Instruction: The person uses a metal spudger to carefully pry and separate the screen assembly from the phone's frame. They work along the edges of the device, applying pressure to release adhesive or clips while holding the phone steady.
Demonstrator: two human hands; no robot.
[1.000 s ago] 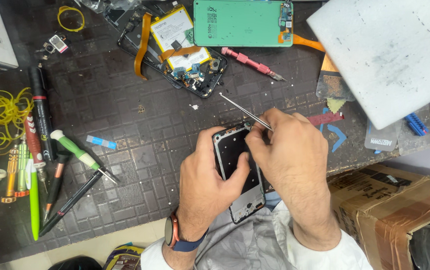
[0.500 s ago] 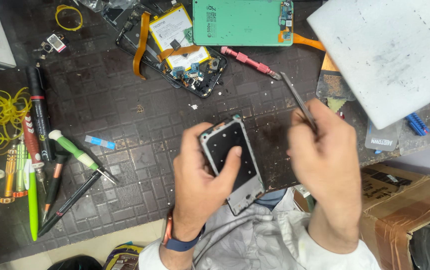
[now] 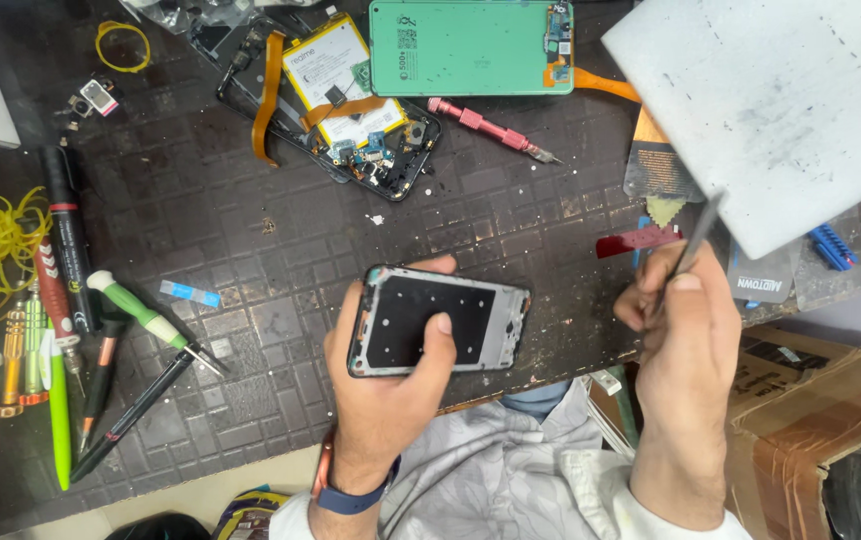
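The left hand (image 3: 385, 385) clamps the phone frame (image 3: 438, 321) over the tabletop's near edge, long axis running left-right, while the right hand (image 3: 685, 335), pinching tweezers (image 3: 692, 240), sits well apart to its right.

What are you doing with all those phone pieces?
A person's left hand holds a stripped phone frame flat over the dark work mat. The right hand grips thin tweezers off to the side, away from the frame. An opened phone with its battery lies further back.
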